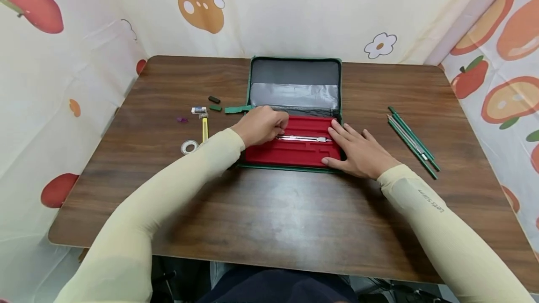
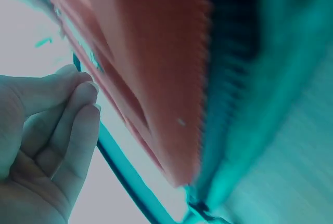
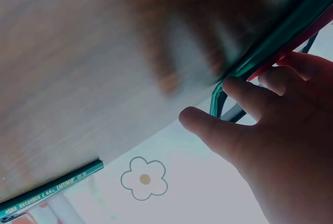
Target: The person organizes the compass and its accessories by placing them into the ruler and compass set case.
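Observation:
A green zippered case [image 1: 294, 70] lies open on the table, its grey lid raised at the back. Its red tray [image 1: 273, 157] faces up and holds a thin silver tool, apparently a drawing compass [image 1: 305, 139], in the middle slot. At the compass's left end, my left hand [image 1: 262, 125] has thumb and fingertips pinched together; the exact contact is hidden. Those fingertips [image 2: 89, 91] are close beside the tray in the left wrist view. My right hand [image 1: 360, 153] rests with spread, fairly straight fingers on the right edge of the tray and case.
Left of the case lie a white tape roll [image 1: 189, 147], a yellow utility knife [image 1: 205, 129], an eraser [image 1: 199, 110], a dark block [image 1: 214, 99], a green block [image 1: 215, 107] and a purple bit [image 1: 182, 119]. Several green pencils [image 1: 406, 134] lie to the right.

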{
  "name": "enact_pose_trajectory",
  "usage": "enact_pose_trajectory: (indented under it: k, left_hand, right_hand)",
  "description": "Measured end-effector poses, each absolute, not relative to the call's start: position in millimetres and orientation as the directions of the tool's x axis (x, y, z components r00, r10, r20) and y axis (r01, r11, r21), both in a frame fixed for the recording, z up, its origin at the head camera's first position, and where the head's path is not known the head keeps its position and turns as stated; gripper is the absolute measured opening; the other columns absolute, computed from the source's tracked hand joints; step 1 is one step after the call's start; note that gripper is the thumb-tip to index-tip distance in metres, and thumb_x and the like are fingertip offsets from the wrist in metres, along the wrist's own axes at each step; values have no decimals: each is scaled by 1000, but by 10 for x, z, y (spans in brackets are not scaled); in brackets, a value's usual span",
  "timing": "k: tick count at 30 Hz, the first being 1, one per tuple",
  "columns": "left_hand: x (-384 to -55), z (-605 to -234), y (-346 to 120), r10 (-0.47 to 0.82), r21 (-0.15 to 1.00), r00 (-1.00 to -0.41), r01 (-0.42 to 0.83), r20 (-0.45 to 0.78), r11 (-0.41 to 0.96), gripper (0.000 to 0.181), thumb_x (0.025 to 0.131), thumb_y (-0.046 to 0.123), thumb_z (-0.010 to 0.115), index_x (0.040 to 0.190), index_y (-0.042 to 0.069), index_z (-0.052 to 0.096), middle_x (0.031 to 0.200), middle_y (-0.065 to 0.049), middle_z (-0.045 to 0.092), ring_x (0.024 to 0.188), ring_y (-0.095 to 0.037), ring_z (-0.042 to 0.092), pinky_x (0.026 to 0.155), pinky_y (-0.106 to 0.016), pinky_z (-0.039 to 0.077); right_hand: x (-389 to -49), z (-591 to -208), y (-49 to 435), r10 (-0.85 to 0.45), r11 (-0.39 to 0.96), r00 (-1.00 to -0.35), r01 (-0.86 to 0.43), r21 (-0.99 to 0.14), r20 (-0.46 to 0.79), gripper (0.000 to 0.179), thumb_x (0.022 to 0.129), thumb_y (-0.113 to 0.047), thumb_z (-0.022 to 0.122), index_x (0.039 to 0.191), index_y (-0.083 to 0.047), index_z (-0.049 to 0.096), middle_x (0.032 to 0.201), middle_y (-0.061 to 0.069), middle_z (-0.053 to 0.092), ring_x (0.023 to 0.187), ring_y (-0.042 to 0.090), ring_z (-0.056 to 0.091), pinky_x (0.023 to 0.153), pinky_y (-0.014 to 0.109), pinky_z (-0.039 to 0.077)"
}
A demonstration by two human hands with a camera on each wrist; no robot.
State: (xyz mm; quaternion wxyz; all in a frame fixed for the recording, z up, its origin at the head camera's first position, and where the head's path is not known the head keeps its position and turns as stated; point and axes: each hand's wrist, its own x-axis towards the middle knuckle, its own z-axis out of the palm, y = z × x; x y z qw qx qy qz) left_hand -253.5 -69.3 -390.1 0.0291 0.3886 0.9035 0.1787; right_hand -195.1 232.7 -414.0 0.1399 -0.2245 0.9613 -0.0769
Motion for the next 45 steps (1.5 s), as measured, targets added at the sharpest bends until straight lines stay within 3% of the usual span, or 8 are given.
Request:
enact_pose_trajectory:
  k: [11, 19, 26, 33, 37, 45]
  left_hand:
    - [-2562, -3872, -1461, 581, 366, -810, 565, 77, 739, 11, 91, 10, 74, 86, 12, 64, 78, 1, 67, 68, -15, 61, 66, -33, 53]
    - [-2480, -3886, -2139, 459, 347, -884, 459, 88, 818, 12, 90, 6, 75, 85, 11, 65, 78, 0, 68, 64, -16, 59, 63, -37, 49]
    - [-2400, -3922, -2416, 431, 306, -897, 439, 98, 845, 14, 87, 2, 73, 81, 11, 64, 72, 1, 65, 64, -17, 57, 64, -37, 48]
    - [-2357, -3922, -2544, 405, 298, -914, 395, 29, 869, 12, 88, 6, 74, 83, 12, 65, 71, 1, 64, 64, -18, 57, 63, -38, 47]
    - [-2330, -3859, -2608, 394, 319, -918, 359, -52, 877, 2, 91, 11, 72, 90, 11, 73, 80, 0, 70, 71, -18, 61, 68, -41, 49]
    - [-2260, -3829, -2711, 406, 311, -879, 323, -251, 894, 20, 89, 16, 74, 107, 7, 74, 99, -7, 69, 94, -26, 64, 84, -49, 50]
  right_hand:
    - [-1923, -4154, 2346, -452, 887, -861, -406, -221, -232, 98, 89, -79, 44, 161, -15, 23, 168, 5, 11, 151, 37, 14, 115, 67, 10]
    - [-1941, -4125, 2339, -450, 888, -863, -406, -216, -230, 100, 89, -79, 44, 161, -14, 23, 168, 6, 11, 151, 37, 14, 114, 68, 10]
    - [-1928, -4139, 2348, -451, 887, -860, -404, -224, -237, 100, 88, -78, 47, 161, -14, 23, 167, 7, 12, 150, 39, 15, 114, 69, 10]
    - [-1930, -4159, 2340, -445, 889, -867, -398, -226, -226, 100, 88, -79, 46, 161, -14, 23, 168, 6, 10, 151, 38, 14, 115, 67, 10]
    - [-1941, -4163, 2345, -449, 887, -866, -401, -230, -220, 100, 88, -79, 44, 161, -14, 22, 168, 6, 10, 151, 38, 13, 114, 68, 10]
    - [-1948, -4166, 2338, -451, 887, -862, -404, -224, -232, 101, 88, -80, 44, 161, -14, 22, 168, 6, 10, 151, 38, 14, 114, 68, 10]
